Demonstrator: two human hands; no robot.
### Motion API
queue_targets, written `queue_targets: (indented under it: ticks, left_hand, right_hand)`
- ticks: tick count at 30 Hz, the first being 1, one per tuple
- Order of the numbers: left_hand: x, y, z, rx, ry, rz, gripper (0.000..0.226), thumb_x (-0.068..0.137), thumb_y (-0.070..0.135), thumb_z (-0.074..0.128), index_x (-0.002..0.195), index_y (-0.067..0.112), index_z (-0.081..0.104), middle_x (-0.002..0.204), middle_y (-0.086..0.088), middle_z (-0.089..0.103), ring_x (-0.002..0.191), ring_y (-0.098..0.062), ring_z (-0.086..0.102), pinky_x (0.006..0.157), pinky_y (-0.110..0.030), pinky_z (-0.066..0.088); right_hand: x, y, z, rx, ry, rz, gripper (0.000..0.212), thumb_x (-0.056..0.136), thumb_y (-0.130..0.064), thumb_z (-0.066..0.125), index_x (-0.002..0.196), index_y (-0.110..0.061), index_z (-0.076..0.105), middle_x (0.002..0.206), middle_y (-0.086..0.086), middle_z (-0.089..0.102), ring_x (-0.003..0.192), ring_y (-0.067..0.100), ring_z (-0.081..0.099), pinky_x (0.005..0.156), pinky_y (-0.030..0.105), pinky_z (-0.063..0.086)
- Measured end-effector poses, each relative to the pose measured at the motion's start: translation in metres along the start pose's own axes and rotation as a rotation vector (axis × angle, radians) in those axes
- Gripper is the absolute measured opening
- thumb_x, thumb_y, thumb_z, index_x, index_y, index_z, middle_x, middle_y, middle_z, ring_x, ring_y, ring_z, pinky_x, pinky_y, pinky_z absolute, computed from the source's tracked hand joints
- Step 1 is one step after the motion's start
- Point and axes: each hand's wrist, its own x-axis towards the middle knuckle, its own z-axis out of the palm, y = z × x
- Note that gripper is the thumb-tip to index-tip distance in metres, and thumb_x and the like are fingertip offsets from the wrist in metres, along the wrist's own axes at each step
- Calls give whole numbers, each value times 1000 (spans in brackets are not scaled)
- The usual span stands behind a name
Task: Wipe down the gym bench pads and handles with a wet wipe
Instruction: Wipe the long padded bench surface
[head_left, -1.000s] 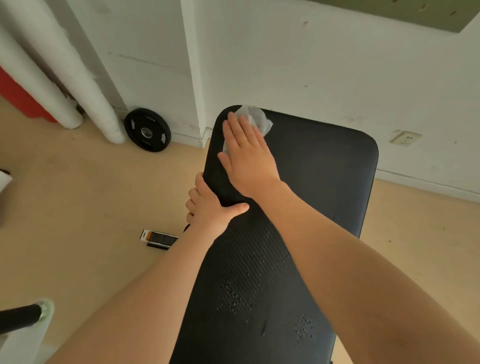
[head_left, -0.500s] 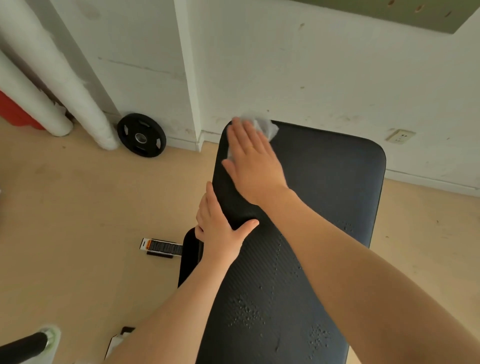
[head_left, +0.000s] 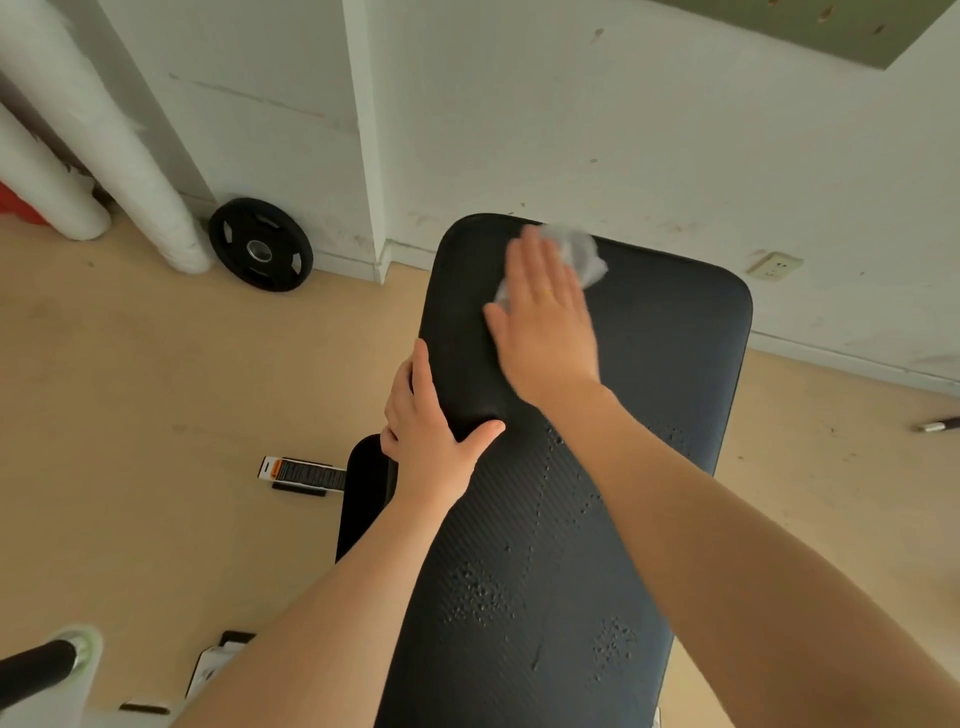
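A black bench pad (head_left: 649, 364) runs from the bottom of the view up towards the wall, with droplets on its near half. My right hand (head_left: 545, 322) lies flat with straight fingers near the pad's far end, pressing a crumpled white wet wipe (head_left: 579, 254) onto it; the wipe sticks out past my fingertips. My left hand (head_left: 431, 426) grips the pad's left edge, thumb on top and fingers wrapped over the side. A second black pad (head_left: 363, 488) shows below the left edge.
A black weight plate (head_left: 260, 244) leans on the wall at the back left beside white wrapped pipes (head_left: 104, 135). A labelled bench foot (head_left: 301, 473) lies on the beige floor. A black bar end (head_left: 36, 670) pokes in at bottom left; a pen-like item (head_left: 937, 425) lies at right.
My right hand has slid the wipe to the right along the pad's far end. My left hand keeps its grip on the left edge. The view has shifted slightly.
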Motion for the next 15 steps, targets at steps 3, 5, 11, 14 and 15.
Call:
queue_targets:
  ticks: [3,5,11,14,15]
  left_hand:
    - [1,-1,1,8,14,4,104,71,36,76,147,21,7,151,-5,18,137,-26,20,108,-56,22]
    - [2,-2,2,-1,18,8,105,70,35,77,147,21,8,151,-5,19,137,-27,21,107,-57,22]
    - [3,0,1,19,16,-12,105,70,35,77,147,23,6,150,-4,20,135,-28,23,107,-57,22]
    - [2,2,0,19,19,-20,106,69,35,77,147,23,7,150,-5,21,135,-28,23,107,-57,22]
    - [2,3,0,16,24,-15,106,69,35,77,147,23,7,150,-5,21,135,-29,23,106,-57,22]
  right_hand:
    - [14,-21,4,-13,-2,-117,62,99,-40,23,147,-9,2,157,8,-2,144,21,-6,114,32,-7]
    - [14,-9,5,-13,-8,-151,61,99,-40,23,148,-10,3,157,6,-1,144,19,-4,114,30,-7]
    - [-23,57,0,92,52,139,57,100,-34,23,148,-9,5,157,7,0,144,21,-3,115,30,-4]
    - [-22,50,-1,141,66,253,58,100,-34,23,147,-7,5,157,9,0,144,23,-3,117,33,-2]
    - [-16,42,-3,144,69,210,58,99,-34,25,147,-6,6,156,10,1,144,24,-2,116,34,-2]
